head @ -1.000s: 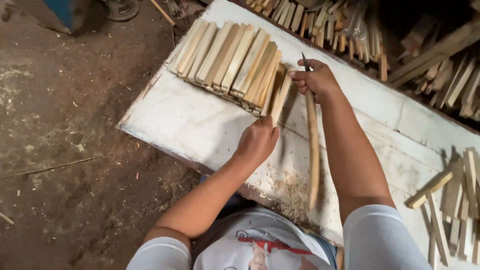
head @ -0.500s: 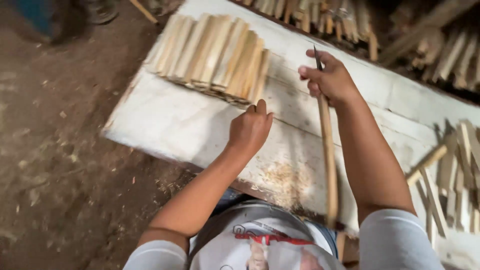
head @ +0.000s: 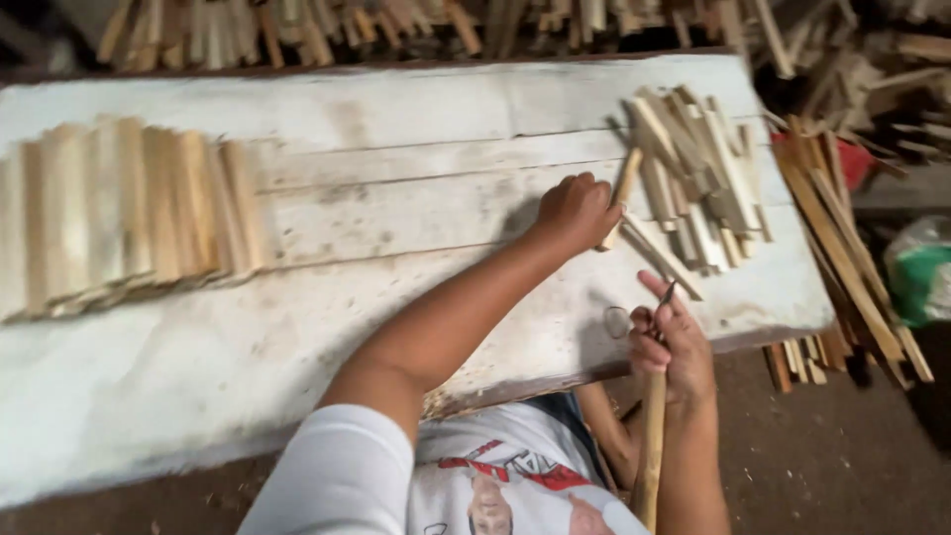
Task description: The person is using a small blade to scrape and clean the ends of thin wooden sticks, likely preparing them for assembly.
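Swinging away from the flat row of split slats, the left hand (head: 577,210) has crossed the body since half a second ago and now sits on the loose heap at the far right of the counter (head: 396,129), while the view has turned so that the slat row (head: 129,213) lies far off to the left. That counter is a broad run of whitewashed planks, scuffed and stained, with a worn front edge. On its left part the row of pale, yellowish slats lies side by side, overlapping slightly like shingles. On its right part the heap of short sticks (head: 698,183) is a jumble of pale and greyish split pieces, crossing one another at all angles. Beyond the right edge, longer brown strips (head: 842,258) lean down toward the floor. The left grip is curled down over the near edge of the heap, fingers closed around one light stick (head: 624,193) that pokes out past the knuckles toward the pile. The right hand (head: 674,347) is held off the counter's front edge, near the body, its grip closed tight around a long pale stick (head: 649,461) that runs down past the wrist, with a thin dark blade (head: 667,294) standing up from the fingers.
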